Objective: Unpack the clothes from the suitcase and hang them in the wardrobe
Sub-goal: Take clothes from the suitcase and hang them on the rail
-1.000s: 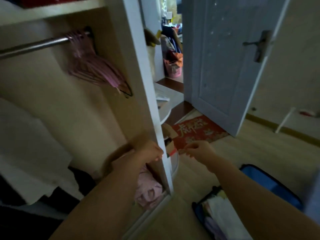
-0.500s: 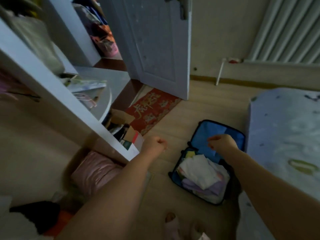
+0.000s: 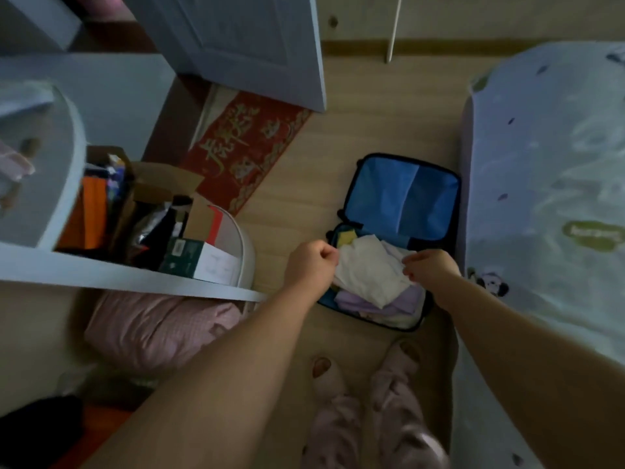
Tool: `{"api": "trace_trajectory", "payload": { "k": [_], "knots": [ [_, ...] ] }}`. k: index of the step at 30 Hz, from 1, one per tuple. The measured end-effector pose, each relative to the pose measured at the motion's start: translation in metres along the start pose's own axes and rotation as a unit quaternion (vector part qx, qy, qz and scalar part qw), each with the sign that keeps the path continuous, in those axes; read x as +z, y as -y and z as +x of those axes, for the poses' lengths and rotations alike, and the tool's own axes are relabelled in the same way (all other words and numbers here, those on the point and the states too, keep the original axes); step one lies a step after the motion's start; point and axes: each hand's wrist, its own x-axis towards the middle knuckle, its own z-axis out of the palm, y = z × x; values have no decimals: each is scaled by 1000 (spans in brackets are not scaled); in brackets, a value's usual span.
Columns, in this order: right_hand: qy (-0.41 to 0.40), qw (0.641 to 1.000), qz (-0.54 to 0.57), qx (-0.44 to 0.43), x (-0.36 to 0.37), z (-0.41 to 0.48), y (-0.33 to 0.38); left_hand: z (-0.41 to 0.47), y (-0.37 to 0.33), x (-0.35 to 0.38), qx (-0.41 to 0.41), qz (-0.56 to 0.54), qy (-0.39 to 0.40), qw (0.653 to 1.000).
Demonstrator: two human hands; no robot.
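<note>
A small open suitcase [image 3: 402, 194] with a blue lining lies on the wooden floor beside the bed. In its lower half a white garment [image 3: 365, 269] lies on top of a lilac one [image 3: 399, 304] and other folded clothes. My left hand [image 3: 311, 265] is a closed fist over the suitcase's left edge and holds nothing. My right hand [image 3: 429, 265] hovers over the right side with curled fingers, also empty. Both hands are well above the clothes. The wardrobe's white bottom panel edge [image 3: 135, 279] runs along the left.
A pink quilted bundle [image 3: 162, 326] lies in the wardrobe bottom. An open cardboard box [image 3: 162, 191] with clutter sits on a white side shelf. A red doormat [image 3: 247, 147] and the open door [image 3: 243, 38] are ahead. The bed [image 3: 548, 198] is right; my slippered feet [image 3: 324, 370] are below.
My view has swung from the wardrobe rail and hangers down to the floor. Both empty hands have come over the open suitcase.
</note>
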Motion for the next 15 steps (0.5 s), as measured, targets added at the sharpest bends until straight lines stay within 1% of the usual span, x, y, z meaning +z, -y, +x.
{"api": "trace_trajectory", "payload": {
  "k": [3, 6, 9, 12, 15],
  "knots": [
    [12, 999, -27, 14, 15, 53, -21, 37, 10, 41, -17, -12, -18, 1000],
    [16, 999, -42, 28, 31, 98, -40, 70, 23, 82, -42, -58, -29, 997],
    [13, 996, -80, 44, 50, 141, -58, 106, 43, 125, -80, -83, -23, 993],
    [-5, 988, -133, 73, 68, 174, -81, 139, 61, 159, -89, -95, -15, 991],
    [2, 985, -137, 101, 85, 203, -110, 171, 81, 189, -110, -102, 6, 989]
  ]
}}
